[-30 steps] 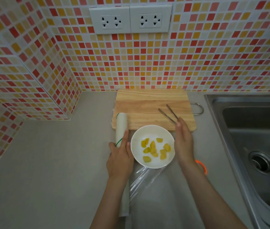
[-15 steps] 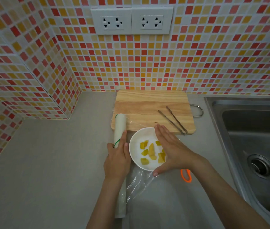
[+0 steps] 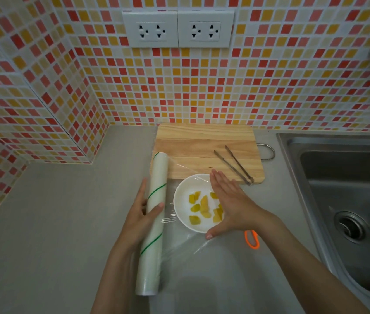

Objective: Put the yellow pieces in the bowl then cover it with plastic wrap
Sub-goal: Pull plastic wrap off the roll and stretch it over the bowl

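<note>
A white bowl (image 3: 182,201) holding several yellow pieces (image 3: 195,208) sits on the grey counter just in front of the cutting board. A clear sheet of plastic wrap (image 3: 188,248) stretches from the roll (image 3: 154,223) over the bowl. My left hand (image 3: 142,214) grips the roll at the bowl's left. My right hand (image 3: 229,200) lies flat, fingers together, on the wrap over the bowl's right half, hiding some pieces.
A wooden cutting board (image 3: 204,143) lies behind the bowl with metal tongs (image 3: 233,165) on its right part. An orange-handled tool (image 3: 252,240) peeks out beside my right wrist. A steel sink (image 3: 347,200) fills the right side. Tiled walls stand behind and to the left.
My right hand left the tongs on the board and came flat onto the bowl. The wrap now spans the bowl, and my left hand has tilted the roll slightly away to the left.
</note>
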`<move>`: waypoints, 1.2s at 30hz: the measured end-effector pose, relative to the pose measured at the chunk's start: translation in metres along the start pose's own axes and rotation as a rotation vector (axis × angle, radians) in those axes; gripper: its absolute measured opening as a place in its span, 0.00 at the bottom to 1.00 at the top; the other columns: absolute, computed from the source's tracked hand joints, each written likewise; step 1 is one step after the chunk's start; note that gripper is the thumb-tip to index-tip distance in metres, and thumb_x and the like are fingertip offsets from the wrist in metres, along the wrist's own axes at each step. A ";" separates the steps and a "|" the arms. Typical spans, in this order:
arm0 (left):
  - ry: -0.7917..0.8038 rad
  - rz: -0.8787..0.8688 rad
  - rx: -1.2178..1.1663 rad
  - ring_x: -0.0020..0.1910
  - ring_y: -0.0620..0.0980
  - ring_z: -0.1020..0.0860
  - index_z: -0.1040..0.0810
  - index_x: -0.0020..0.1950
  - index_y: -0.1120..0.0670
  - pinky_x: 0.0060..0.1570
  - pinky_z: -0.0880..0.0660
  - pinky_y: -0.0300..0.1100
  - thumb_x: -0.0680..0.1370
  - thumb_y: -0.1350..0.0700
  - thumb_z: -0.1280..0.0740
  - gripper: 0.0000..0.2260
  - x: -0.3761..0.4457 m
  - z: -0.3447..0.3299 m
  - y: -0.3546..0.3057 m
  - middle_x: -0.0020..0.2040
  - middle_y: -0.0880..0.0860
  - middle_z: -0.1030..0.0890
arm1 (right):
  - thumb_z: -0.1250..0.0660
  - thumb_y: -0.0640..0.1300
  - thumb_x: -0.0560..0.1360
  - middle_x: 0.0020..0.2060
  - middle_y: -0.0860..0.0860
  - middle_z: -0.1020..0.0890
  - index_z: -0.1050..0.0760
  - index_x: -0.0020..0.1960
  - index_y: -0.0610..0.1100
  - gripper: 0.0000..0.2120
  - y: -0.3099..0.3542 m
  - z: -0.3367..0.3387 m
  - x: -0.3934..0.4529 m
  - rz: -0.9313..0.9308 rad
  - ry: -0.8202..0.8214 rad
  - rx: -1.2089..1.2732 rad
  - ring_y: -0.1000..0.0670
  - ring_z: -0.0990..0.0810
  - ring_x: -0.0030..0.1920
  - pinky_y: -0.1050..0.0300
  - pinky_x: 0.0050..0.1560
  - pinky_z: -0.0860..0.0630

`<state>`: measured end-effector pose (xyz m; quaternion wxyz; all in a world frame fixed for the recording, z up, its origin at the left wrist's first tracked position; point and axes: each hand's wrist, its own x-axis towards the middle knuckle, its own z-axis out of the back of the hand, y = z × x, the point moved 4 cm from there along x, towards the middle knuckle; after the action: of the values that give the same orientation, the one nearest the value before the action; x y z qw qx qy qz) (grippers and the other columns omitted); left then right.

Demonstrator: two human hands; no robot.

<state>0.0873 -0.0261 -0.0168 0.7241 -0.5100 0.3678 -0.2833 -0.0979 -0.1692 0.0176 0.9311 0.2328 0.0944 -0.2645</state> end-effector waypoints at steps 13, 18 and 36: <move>-0.090 0.018 0.047 0.63 0.40 0.29 0.48 0.73 0.34 0.61 0.33 0.39 0.73 0.44 0.32 0.34 0.007 0.016 0.012 0.66 0.36 0.32 | 0.31 0.73 0.54 0.73 0.51 0.70 0.73 0.72 0.46 0.68 -0.001 -0.002 0.003 -0.005 0.004 -0.018 0.53 0.73 0.72 0.46 0.73 0.68; -0.110 0.006 0.034 0.69 0.35 0.38 0.42 0.74 0.40 0.65 0.42 0.35 0.78 0.48 0.38 0.25 0.008 0.018 0.017 0.70 0.33 0.39 | 0.31 0.73 0.54 0.73 0.51 0.70 0.74 0.72 0.46 0.68 -0.001 -0.003 0.003 -0.004 0.012 -0.017 0.53 0.74 0.71 0.44 0.73 0.68; -0.098 -0.025 0.100 0.67 0.31 0.39 0.44 0.72 0.34 0.64 0.43 0.34 0.77 0.44 0.38 0.25 0.007 0.024 0.025 0.68 0.28 0.41 | 0.32 0.61 0.68 0.74 0.48 0.41 0.47 0.74 0.47 0.43 -0.028 0.011 -0.030 -0.207 -0.424 0.227 0.48 0.43 0.74 0.44 0.72 0.44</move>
<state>0.1117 -0.0107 -0.0367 0.7624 -0.4909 0.3108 -0.2850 -0.1373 -0.1826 0.0254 0.8660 0.2642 -0.1097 -0.4102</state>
